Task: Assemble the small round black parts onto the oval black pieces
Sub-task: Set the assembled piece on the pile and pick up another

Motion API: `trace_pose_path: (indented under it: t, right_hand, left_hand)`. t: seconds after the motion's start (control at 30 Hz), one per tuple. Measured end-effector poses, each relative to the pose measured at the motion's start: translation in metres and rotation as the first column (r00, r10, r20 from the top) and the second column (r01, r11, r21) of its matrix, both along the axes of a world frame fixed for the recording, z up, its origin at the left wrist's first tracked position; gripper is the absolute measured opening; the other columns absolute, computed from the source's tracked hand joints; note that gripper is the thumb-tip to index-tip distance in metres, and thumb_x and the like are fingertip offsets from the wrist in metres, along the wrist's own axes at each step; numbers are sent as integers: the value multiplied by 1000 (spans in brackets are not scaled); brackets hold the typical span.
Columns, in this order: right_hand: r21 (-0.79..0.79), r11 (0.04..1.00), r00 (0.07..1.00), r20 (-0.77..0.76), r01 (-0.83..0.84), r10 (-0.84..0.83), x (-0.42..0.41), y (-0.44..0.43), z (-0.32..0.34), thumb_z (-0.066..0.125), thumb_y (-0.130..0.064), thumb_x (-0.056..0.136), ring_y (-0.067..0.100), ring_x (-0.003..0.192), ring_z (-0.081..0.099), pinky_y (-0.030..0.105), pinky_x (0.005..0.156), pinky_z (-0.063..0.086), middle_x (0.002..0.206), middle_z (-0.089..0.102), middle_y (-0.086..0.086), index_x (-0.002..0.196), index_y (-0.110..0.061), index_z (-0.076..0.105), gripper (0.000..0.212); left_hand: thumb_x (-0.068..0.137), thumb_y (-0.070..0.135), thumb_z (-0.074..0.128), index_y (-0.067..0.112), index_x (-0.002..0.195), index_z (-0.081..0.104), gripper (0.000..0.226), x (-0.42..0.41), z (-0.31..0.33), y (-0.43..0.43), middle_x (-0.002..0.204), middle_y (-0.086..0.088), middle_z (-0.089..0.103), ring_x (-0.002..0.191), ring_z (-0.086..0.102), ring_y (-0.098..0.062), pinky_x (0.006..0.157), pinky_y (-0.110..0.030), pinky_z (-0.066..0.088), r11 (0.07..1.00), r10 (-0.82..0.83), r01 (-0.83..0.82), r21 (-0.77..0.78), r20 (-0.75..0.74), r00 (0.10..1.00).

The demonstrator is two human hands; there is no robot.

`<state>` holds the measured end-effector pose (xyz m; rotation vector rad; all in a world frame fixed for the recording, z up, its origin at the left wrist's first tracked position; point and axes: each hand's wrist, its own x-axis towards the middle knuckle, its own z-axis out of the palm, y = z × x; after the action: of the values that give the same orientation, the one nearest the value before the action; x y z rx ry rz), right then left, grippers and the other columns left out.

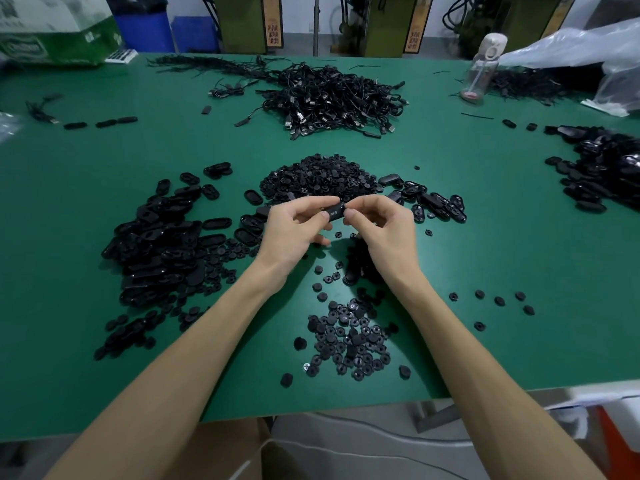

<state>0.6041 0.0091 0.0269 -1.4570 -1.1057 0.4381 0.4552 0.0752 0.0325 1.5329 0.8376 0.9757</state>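
Note:
My left hand [294, 230] and my right hand [379, 225] meet above the middle of the green table [502, 244]. Between them they hold one oval black piece [335, 213]; the left fingers curl around its left end, the right thumb and fingertips pinch its right end. Whether a small round part sits under the right fingertips is hidden. Small round black parts lie heaped behind the hands [318, 176] and scattered in front of them [349, 344]. Oval black pieces are piled to the left [159, 237], and a few lie to the right [433, 202].
A tangle of black cables [332, 98] lies at the back centre. More black pieces are heaped at the right edge [606, 168]. A clear bottle [481, 67] and plastic bags [571, 46] stand at the back right, a green box [59, 36] at the back left.

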Motion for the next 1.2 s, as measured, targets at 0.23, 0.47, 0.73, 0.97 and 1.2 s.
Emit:
trace_pose_path:
  t: [0.23,0.47,0.73,0.97,1.2]
  right_hand:
    - [55,996,994,-72,-75,79,-2,-2,3,73,-7,93,20,90,75,42,84,62,94,77,2,99,-11,75,7]
    - [40,999,996,-90,-25,28,-2,0,0,76,-15,93,8,82,66,23,78,52,89,74,-7,95,-19,76,4]
    - [42,999,990,-138,-33,38,-4,-1,1,77,-11,91,25,80,69,32,75,58,87,76,5,96,-11,76,5]
    - [17,1000,1000,-24,3,-2,-5,0,1,75,-12,92,6,78,65,25,77,54,86,74,-4,96,-14,77,5]
    - [5,1000,999,34,23,-23,-7,-2,3,74,-13,93,0,77,64,18,75,50,84,73,-9,96,-16,76,4]
  left_hand:
    - [97,5,66,25,125,74,35,2,-2,1,107,-5,68,100,66,-20,82,-32,58,973,31,12,232,-182,983]
    - [93,15,75,22,113,74,21,-1,-1,4,89,-2,75,84,73,-16,82,-32,59,968,136,-115,224,-83,987]
    - [98,8,70,0,110,61,17,-1,1,1,101,-12,79,87,79,-24,74,-31,62,986,151,-140,-93,130,980]
    - [96,12,73,-2,112,69,22,-1,6,-1,107,-12,78,94,78,-24,76,-29,62,973,132,-93,-214,179,975]
    - [92,13,78,5,101,73,13,2,3,-3,93,-9,78,92,76,-21,76,-27,61,992,97,-91,-82,73,993]
